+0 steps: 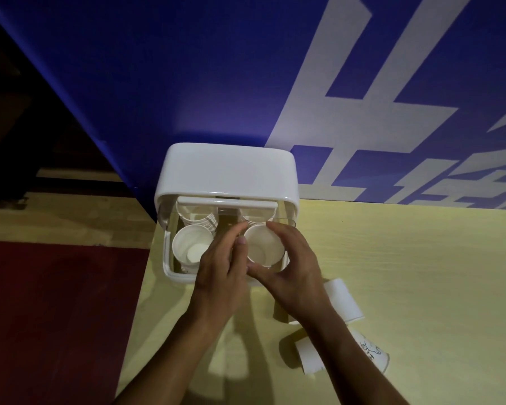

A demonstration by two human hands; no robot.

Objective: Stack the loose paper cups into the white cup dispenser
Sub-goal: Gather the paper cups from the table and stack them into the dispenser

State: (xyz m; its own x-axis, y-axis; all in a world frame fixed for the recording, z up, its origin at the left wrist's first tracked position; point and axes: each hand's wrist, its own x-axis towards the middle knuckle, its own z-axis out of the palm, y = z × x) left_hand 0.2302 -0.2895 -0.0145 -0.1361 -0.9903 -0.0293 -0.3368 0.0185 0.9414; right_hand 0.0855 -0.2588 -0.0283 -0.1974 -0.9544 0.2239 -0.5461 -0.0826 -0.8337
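The white cup dispenser [228, 173] stands at the table's far left corner with its lid raised. Inside, an upright paper cup [191, 244] fills the front left slot, and more stacked cups [197, 219] sit behind it. Both hands hold a second upright cup [265, 245] over the front right slot. My right hand [289, 267] curls around its right side and front rim. My left hand [221, 261] grips its left edge with thumb and fingers. Three loose cups lie on their sides on the table: one [343, 299] right of my right wrist, one [310, 356] nearer me, one printed [373, 352].
A pale wooden table [421, 287] carries everything, its left edge running down beside the dispenser. A blue wall banner [187, 83] with white characters rises right behind the dispenser. Dark red floor [56, 317] lies to the left below the table.
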